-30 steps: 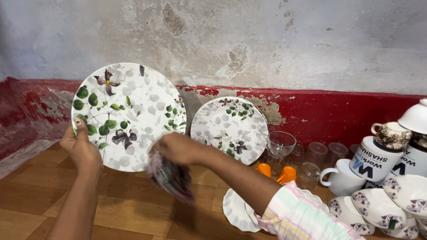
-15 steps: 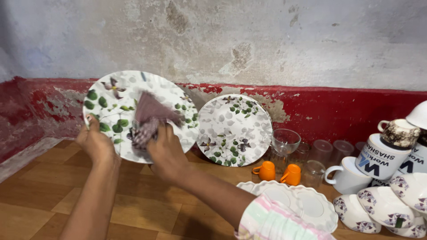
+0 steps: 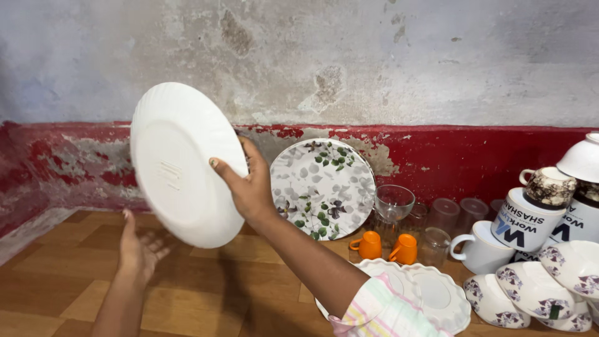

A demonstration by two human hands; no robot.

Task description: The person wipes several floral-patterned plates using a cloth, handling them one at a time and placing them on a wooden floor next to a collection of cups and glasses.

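Note:
My right hand (image 3: 249,187) grips the right rim of a large round plate (image 3: 181,168) and holds it up on edge in front of the wall. The plate's plain white back faces me. My left hand (image 3: 138,248) hangs just below the plate with its fingers spread, holding nothing and not touching the plate. No cloth shows in either hand.
A second leaf-patterned plate (image 3: 321,187) leans on the red wall base. To its right stand a glass bowl (image 3: 394,201), two small orange cups (image 3: 369,244), clear tumblers (image 3: 444,215), stacked mugs (image 3: 523,219), flat white plates (image 3: 433,293) and small patterned bowls (image 3: 536,290) on the wooden floor (image 3: 206,293).
The plate has turned from its leaf-patterned face to its white back. My left hand let go and dropped below it; my right hand, which wiped with a cloth, now grips the rim.

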